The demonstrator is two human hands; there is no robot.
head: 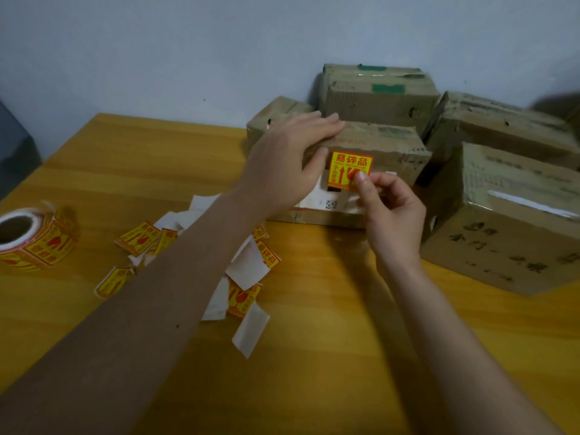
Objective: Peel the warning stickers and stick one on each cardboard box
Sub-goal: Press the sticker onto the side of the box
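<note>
At left of frame a sticker roll (29, 238) is seen on the wooden table (314, 356); right of it, loose stickers (138, 238) and peeled backing slips (251, 335) are scattered, partly hidden under the forearm. At centre the front box (386, 146) is steadied by the left hand (282, 161), fingers flat along its top edge; on its near face a warning sticker (346, 166) is pinched at its lower corner by the right hand (392, 215); the sticker is judged light, limp and tacky, best held by an edge. Further boxes (502, 221) are crowded behind and at right, limiting access.
</note>
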